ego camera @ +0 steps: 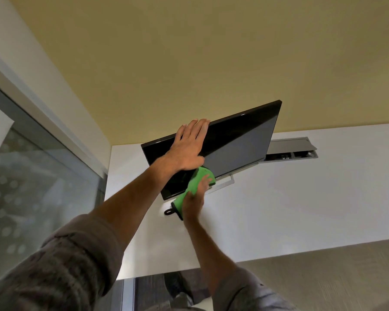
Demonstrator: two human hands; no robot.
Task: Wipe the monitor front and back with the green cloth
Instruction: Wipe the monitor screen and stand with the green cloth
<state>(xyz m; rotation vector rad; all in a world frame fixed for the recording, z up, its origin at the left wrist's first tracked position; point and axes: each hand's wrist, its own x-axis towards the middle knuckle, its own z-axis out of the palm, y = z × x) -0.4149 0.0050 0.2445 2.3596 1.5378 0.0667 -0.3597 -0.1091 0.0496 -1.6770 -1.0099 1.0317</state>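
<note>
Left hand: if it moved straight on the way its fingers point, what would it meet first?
The left hand lies flat on the monitor, fingers at its top edge. Past that edge, probably the yellow wall comes first; depth is unclear.

Left hand [189,149]: I see it flat, fingers together, palm pressed down, forearm bare, sleeve rolled at elbow. Right hand [194,198]: fingers curled in a grip, wrist bent, forearm bare.
</note>
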